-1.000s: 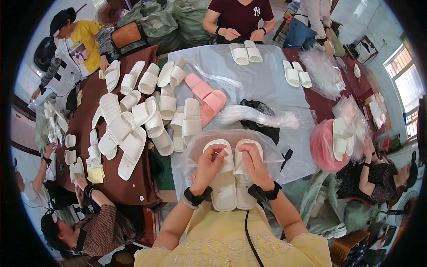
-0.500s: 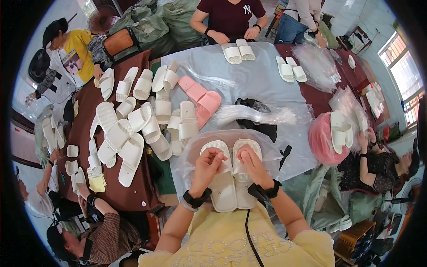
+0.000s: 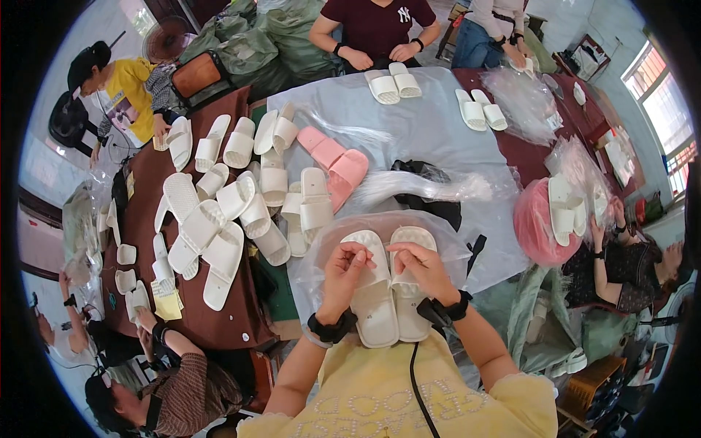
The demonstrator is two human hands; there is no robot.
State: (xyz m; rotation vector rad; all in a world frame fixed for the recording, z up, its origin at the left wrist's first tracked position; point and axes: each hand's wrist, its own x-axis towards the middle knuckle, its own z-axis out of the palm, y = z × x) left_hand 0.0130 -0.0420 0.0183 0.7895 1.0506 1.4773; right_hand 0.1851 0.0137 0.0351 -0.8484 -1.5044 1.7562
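Observation:
In front of me lies a pair of white slippers, the left slipper [image 3: 375, 314] beside the right slipper [image 3: 409, 317], toes pointing away from me, on a translucent plastic sheet or bag [image 3: 314, 248]. Above the left slipper's strap, my left hand [image 3: 345, 274] is closed, thumb against curled fingers. My right hand [image 3: 427, 271] hovers over the other strap in a pinch, its fingertips close to the left ones. Anything between the fingertips is too small to make out. Beyond them a bundle of clear plastic strands [image 3: 431, 187] crosses a black bag [image 3: 438, 212].
Many white slippers [image 3: 223, 255] are heaped at the left beside a pink pair [image 3: 339, 171]. More white pairs stand at the far edge [image 3: 394, 86] and atop a pink bundle [image 3: 540, 233] at the right. Co-workers sit or stand around the table.
My right fingers have stretched leftward over the strap, while my left hand stays pinched. The view has shifted slightly. A co-worker at the far right now holds a white slipper.

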